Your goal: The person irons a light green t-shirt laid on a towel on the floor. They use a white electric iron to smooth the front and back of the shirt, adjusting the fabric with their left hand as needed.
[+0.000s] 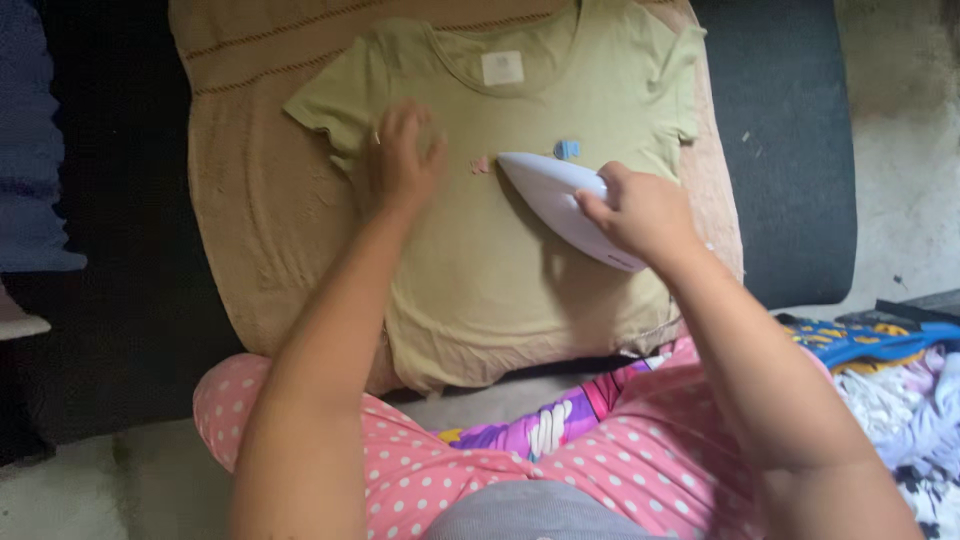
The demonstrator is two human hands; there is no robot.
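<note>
An olive-green T-shirt (pixel 500 260) lies flat, front up, on a tan cloth (pixel 240 220). It has small pink and blue patches on the chest and a white label at the neck. My left hand (pixel 403 158) presses flat on the shirt near its left sleeve, fingers spread. My right hand (pixel 645 212) grips the handle of a white clothes iron (pixel 550 190), which rests on the shirt's chest with its tip pointing toward the left hand.
The tan cloth covers a dark mat (pixel 790 150) on the floor. A pile of colourful clothes (pixel 900 380) lies at the right. My knees in pink polka-dot trousers (pixel 420 470) sit at the shirt's lower hem. A blue fabric (pixel 30 150) is at the far left.
</note>
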